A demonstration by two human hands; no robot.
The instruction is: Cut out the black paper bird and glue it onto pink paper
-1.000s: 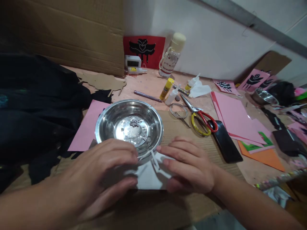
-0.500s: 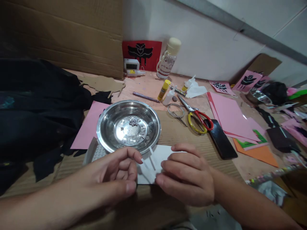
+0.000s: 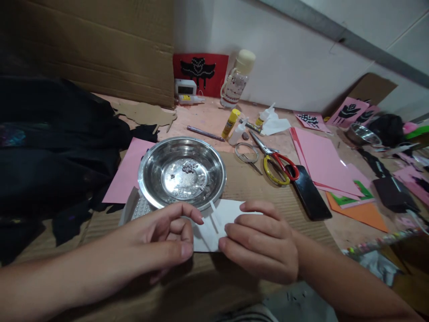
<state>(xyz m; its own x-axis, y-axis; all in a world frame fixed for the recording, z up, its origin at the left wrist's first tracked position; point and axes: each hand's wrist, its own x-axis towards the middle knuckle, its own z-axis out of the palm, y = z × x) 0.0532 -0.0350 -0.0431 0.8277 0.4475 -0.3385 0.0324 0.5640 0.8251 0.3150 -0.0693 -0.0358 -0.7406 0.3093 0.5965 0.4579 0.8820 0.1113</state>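
Note:
My left hand (image 3: 167,237) is loosely curled in front of the bowl, thumb and index finger apart and nothing visible between them. Facing it, my right hand (image 3: 261,241) hovers over or rests on a white sheet (image 3: 231,206); its fingers are bent and slightly apart, and the palm side is hidden. A thin white strip (image 3: 215,214) lies between the hands, its upper end overlapping the bowl rim. The shiny metal bowl (image 3: 142,176) holds small dark bits. Under its left side shows a tray of small pale beads (image 3: 141,209).
Scissors (image 3: 278,167) with red and yellow handles lie beside a black phone (image 3: 311,194). Behind are a glue stick (image 3: 230,124), a pen (image 3: 205,133) and a bottle (image 3: 237,82). Pink sheets (image 3: 325,161) are at right, black cloth (image 3: 56,147) at left. Corrugated cardboard (image 3: 298,243) covers the work surface.
The view has shifted slightly, so the bowl and tools sit a little higher in it. Both hands keep nearly the same pose, and the strip stays between them.

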